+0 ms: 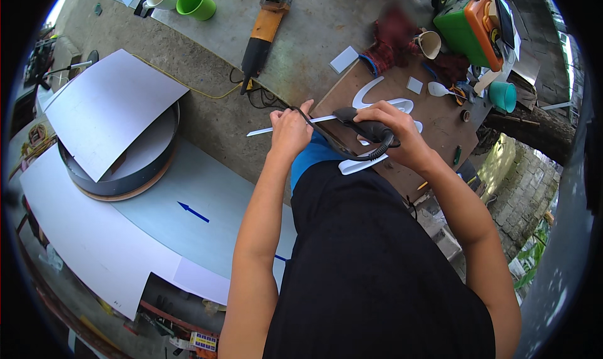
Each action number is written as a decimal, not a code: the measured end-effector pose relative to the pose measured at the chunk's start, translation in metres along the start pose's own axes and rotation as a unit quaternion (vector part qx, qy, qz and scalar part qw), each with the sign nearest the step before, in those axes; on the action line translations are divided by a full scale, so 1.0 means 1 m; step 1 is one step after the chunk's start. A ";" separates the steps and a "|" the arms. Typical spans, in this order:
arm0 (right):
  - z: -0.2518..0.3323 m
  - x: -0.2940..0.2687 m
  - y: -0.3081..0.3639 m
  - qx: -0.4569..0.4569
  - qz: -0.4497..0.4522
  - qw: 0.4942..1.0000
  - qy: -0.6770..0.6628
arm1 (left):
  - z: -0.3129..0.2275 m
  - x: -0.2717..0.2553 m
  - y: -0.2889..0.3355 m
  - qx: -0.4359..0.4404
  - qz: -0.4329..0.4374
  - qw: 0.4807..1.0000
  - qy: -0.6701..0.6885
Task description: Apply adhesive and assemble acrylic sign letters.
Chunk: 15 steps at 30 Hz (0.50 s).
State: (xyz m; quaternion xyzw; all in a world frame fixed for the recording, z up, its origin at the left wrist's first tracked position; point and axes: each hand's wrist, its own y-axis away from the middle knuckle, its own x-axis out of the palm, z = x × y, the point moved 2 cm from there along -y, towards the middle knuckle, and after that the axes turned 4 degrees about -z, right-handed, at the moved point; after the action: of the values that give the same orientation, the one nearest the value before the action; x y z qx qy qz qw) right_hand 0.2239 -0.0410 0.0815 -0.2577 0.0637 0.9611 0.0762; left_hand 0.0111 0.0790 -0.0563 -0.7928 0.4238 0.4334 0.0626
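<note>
A grey tabletop (317, 36) with a stained, scuffed surface spreads across the top, and a smooth pale-blue sheet (210, 196) marked with a dark blue arrow lies at lower left. Beside that stands a round, dark-walled drum (151, 164), with a stiff white panel (116, 111) tilted across its open top. A brown board (436, 139) at right carries smooth, curved white pieces (400, 106). On the tabletop are an orange-and-black grinder (262, 36) and a green-and-orange bin (468, 32) with assorted items in its top. The right hand (392, 127) is wrapped around a black corded tool (370, 130), in front of the torso by the board's near edge. The left hand (292, 133) has its fingers closed on a thin, straight white strip (260, 132), which runs toward the tool; its fingertips are partly hidden. Smaller are a bright green cup (196, 4) and a teal cup (502, 96); I cannot tell their contents.
</note>
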 end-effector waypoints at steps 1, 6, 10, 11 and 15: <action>0.000 0.000 0.000 -0.001 0.001 1.000 0.000 | 0.000 0.001 0.001 -0.007 0.027 1.000 -0.002; 0.000 0.000 -0.001 0.012 0.008 1.000 0.005 | -0.004 -0.003 0.001 -0.038 0.119 0.992 -0.008; 0.000 0.000 -0.001 0.009 0.008 1.000 -0.004 | -0.003 -0.002 0.001 -0.045 0.100 0.993 0.041; 0.000 0.000 0.000 0.005 0.007 1.000 -0.001 | -0.004 -0.002 0.001 -0.043 0.106 0.992 0.049; 0.002 0.000 0.000 -0.001 0.000 1.000 -0.009 | -0.007 -0.003 -0.003 -0.068 0.170 0.983 0.021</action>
State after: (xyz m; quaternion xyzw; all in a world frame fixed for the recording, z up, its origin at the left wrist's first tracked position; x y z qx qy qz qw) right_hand 0.2230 -0.0403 0.0836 -0.2487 0.0622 0.9636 0.0763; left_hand 0.0172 0.0796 -0.0502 -0.7208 0.5231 0.4487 -0.0749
